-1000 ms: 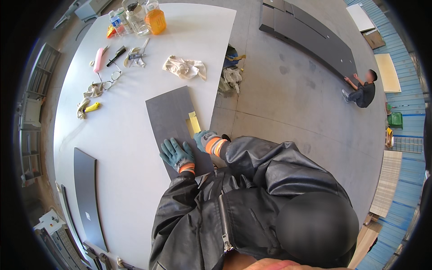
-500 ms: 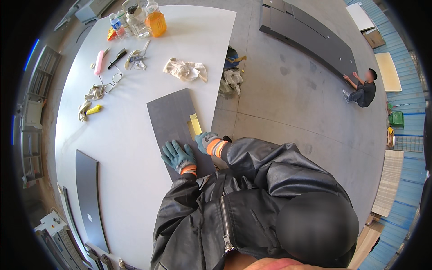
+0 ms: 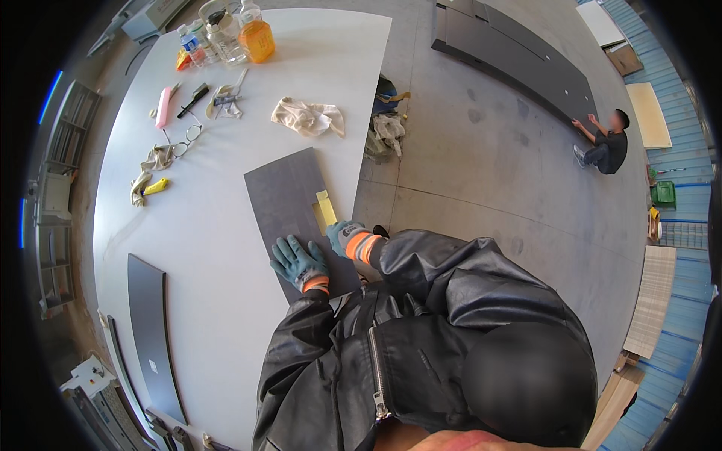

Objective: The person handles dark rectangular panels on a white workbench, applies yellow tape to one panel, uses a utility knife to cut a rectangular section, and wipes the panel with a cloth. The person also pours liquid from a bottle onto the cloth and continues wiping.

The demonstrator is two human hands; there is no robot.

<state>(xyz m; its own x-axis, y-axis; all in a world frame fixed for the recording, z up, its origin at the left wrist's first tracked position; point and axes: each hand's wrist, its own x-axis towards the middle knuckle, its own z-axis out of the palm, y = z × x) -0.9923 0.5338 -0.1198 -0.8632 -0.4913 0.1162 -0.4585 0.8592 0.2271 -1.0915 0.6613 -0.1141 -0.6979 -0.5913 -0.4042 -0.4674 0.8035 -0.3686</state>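
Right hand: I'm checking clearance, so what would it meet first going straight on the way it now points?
Probably the yellow strip on the dark panel; the right hand may already touch its near end, though depth is unclear there.

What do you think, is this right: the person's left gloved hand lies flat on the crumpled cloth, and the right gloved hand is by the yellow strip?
Not quite: the head view shows the left gloved hand flat on the dark grey panel, not the crumpled cloth. The right gloved hand is indeed by the yellow strip.
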